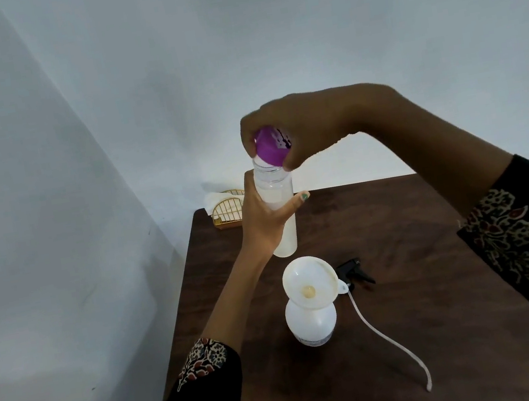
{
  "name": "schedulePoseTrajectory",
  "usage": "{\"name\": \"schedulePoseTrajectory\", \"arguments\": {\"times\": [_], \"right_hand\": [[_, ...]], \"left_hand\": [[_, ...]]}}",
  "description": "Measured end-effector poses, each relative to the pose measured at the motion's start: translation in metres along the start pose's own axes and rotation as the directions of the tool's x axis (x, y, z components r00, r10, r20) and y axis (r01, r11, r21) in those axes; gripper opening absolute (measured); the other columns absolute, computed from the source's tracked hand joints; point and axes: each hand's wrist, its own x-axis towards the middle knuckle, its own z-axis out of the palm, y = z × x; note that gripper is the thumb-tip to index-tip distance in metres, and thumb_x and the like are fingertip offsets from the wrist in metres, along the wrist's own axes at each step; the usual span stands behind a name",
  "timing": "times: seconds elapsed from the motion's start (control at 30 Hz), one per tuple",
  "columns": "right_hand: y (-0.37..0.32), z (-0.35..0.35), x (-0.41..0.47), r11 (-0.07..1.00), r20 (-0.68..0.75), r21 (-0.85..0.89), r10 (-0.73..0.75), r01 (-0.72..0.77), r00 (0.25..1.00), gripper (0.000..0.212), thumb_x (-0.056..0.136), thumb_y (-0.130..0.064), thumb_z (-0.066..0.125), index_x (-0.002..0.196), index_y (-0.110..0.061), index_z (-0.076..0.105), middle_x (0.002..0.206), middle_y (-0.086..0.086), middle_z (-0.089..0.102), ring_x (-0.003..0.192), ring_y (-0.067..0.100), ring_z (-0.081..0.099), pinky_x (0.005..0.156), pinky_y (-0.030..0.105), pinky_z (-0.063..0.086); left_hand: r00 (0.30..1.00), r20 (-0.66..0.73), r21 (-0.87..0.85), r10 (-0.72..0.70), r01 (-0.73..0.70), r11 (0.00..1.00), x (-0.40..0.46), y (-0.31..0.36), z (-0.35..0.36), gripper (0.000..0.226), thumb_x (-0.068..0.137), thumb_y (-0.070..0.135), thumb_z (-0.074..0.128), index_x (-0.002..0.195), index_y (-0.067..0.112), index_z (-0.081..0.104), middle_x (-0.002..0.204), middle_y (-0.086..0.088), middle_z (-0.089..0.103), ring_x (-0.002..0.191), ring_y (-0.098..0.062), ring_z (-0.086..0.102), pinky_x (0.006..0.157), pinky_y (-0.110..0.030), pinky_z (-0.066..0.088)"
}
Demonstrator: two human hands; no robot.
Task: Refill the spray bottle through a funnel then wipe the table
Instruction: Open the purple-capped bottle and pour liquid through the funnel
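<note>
Head view: my left hand (261, 221) has its fingers wrapped round the clear refill bottle (276, 198), held up above the table (402, 247). My right hand (296, 126) pinches the purple cap (270, 147) at its neck. Below the fingers, the spray bottle (312, 322) stands with the funnel (309, 281) seated; the trigger head (354, 271) lies beside it. I'd twist the cap steadily, keeping the bottle upright so nothing spills.

Left hand (261, 221) holds clear bottle (278, 205); right hand (299, 125) grips purple cap (270, 147).
</note>
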Motion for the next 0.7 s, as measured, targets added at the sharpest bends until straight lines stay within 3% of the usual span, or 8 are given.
{"name": "schedulePoseTrajectory", "arguments": {"times": [0.13,0.23,0.33,0.43,0.57,0.7], "right_hand": [[0.026,0.009,-0.024,0.913,-0.232,0.407,0.115,-0.012,0.966,0.041,0.076,-0.017,0.076,0.108,-0.022,0.051,0.102,-0.010,0.053,0.077,0.002,0.053,0.064,0.013,0.047],[0.065,0.050,-0.050,0.847,-0.315,0.529,0.262,-0.061,0.912,0.040,0.070,-0.015,0.080,0.099,-0.020,0.053,0.106,0.010,0.061,0.088,0.027,0.059,0.073,0.032,0.051],[0.106,0.130,-0.080,0.734,-0.235,0.627,0.497,-0.261,0.835,0.039,0.063,-0.020,0.084,0.084,-0.024,0.051,0.104,0.011,0.063,0.094,0.030,0.062,0.080,0.042,0.054],[0.124,0.218,-0.115,0.625,-0.119,0.604,0.685,-0.495,0.719,0.037,0.061,-0.017,0.085,0.071,-0.023,0.050,0.102,0.013,0.066,0.093,0.029,0.062,0.079,0.037,0.051],[0.120,0.304,-0.158,0.513,0.004,0.557,0.784,-0.653,0.620,0.030,0.059,-0.023,0.087,0.060,-0.026,0.057,0.110,0.002,0.069,0.098,0.022,0.063,0.083,0.031,0.046],[0.110,0.342,-0.181,0.470,-0.001,0.491,0.842,-0.734,0.539,0.027,0.058,-0.036,0.085,0.075,-0.034,0.064,0.117,-0.013,0.065,0.108,0.012,0.059,0.088,0.037,0.044]], "left_hand": [[1.000,0.008,-0.047,0.005,-0.004,0.999,0.001,-0.007,-0.002,0.065,0.070,0.021,0.081,0.119,0.023,0.038,0.110,0.009,0.051,0.091,-0.002,0.053,0.069,0.002,0.041],[0.999,-0.006,-0.088,0.033,-0.034,0.996,0.001,-0.012,-0.006,0.061,0.069,0.019,0.082,0.111,0.025,0.038,0.098,0.014,0.053,0.087,0.006,0.054,0.072,-0.004,0.045],[0.999,0.001,-0.110,0.034,-0.033,0.993,0.002,-0.014,-0.007,0.062,0.069,0.022,0.083,0.112,0.026,0.038,0.100,0.009,0.055,0.091,-0.001,0.056,0.075,-0.011,0.049],[0.999,0.003,-0.144,0.051,-0.050,0.988,0.003,-0.015,-0.004,0.063,0.066,0.027,0.083,0.112,0.021,0.041,0.104,-0.004,0.057,0.094,-0.014,0.059,0.079,-0.020,0.052],[0.998,0.022,-0.150,0.052,-0.048,0.987,0.003,-0.016,0.002,0.061,0.067,0.027,0.082,0.112,0.018,0.041,0.107,-0.011,0.057,0.095,-0.020,0.059,0.079,-0.022,0.053],[0.998,0.027,-0.143,0.054,-0.050,0.989,0.004,-0.013,0.006,0.061,0.069,0.028,0.082,0.113,0.021,0.040,0.109,-0.008,0.057,0.097,-0.018,0.059,0.080,-0.021,0.052]]}}
